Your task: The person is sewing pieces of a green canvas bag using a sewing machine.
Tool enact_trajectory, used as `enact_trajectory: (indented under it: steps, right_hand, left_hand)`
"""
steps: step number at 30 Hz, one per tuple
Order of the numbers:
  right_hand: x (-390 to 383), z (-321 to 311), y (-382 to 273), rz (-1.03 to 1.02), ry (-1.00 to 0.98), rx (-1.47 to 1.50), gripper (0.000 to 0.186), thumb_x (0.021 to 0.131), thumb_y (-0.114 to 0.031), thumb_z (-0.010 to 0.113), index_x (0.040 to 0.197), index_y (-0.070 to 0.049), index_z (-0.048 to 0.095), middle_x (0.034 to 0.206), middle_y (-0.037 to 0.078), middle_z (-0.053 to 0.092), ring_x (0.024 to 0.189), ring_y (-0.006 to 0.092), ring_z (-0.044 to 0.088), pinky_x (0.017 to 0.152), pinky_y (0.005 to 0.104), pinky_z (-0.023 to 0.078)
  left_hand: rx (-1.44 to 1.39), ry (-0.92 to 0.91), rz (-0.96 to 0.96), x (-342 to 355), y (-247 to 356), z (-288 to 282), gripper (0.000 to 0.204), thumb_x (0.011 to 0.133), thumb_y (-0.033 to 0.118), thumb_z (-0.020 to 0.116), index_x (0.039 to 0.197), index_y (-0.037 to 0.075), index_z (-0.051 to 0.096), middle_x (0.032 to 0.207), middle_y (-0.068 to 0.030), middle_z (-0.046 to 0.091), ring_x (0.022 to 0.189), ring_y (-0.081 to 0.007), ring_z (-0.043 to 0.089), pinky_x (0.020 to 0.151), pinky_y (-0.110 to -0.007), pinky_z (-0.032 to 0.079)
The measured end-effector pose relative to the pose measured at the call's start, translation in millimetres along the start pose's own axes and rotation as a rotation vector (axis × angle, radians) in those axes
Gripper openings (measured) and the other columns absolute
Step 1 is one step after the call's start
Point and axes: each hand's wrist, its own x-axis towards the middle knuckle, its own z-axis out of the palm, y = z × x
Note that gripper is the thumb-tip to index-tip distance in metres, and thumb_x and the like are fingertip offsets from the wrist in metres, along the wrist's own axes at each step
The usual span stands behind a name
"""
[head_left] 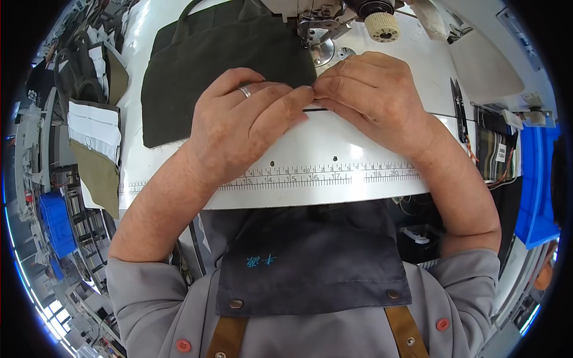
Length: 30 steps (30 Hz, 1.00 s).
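Note:
A dark green fabric bag panel (pixel 221 59) with a strap handle lies flat on the white sewing table, its right edge close to the sewing machine's presser foot (pixel 306 43). My left hand (pixel 248 122), with a ring on one finger, rests over the panel's near right corner, thumb and fingers pinched together. From the other side my right hand (pixel 373 98) pinches the same corner, and the fingertips of both hands meet there. Exactly what sits between the fingertips is mostly hidden. Just beyond my right hand is the machine's round metal plate (pixel 323 52).
The sewing machine's cream dial (pixel 382 27) hangs at the top. A printed ruler (pixel 322 175) runs along the table's front edge. Black scissors (pixel 459 110) lie at right, near striped fabric (pixel 494 146). Cut fabric pieces (pixel 95 128) hang at left. A blue bin (pixel 537 185) stands far right.

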Motion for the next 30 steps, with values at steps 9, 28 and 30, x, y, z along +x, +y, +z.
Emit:
enact_trajectory:
  steps: [9,28,30]
  right_hand:
    - [-0.1,-2.1,-6.0,-0.007,-0.136,-0.019,0.012,0.075,-0.015,0.072,0.086,-0.012,0.071,0.081,0.000,0.066,0.074,0.0199,0.067,0.064,0.0349,0.054]
    - [-9.7,-11.8,2.5,0.255,-0.258,0.047,0.013,0.086,-0.020,0.079,0.098,-0.014,0.079,0.085,0.002,0.064,0.073,0.0249,0.066,0.062,0.0388,0.053]
    - [-8.6,-9.8,4.4,0.290,-0.225,-0.015,0.015,0.088,-0.021,0.077,0.102,-0.016,0.080,0.087,0.003,0.065,0.075,0.0259,0.066,0.064,0.0399,0.053]
  left_hand:
    - [0.084,-0.150,0.128,2.6,-6.7,-9.8,0.022,0.079,0.010,0.071,0.100,0.009,0.076,0.096,-0.0015,0.075,0.093,-0.0166,0.075,0.088,-0.035,0.057]
    - [-0.277,-0.348,-0.012,4.7,-46.3,-0.7,0.034,0.091,0.007,0.060,0.123,0.004,0.074,0.133,-0.0099,0.070,0.126,-0.0274,0.065,0.116,-0.047,0.046]
    - [-0.276,-0.318,-0.026,6.2,-51.5,6.1,0.034,0.090,0.007,0.060,0.122,0.006,0.075,0.131,-0.0107,0.071,0.123,-0.0286,0.066,0.115,-0.046,0.047]
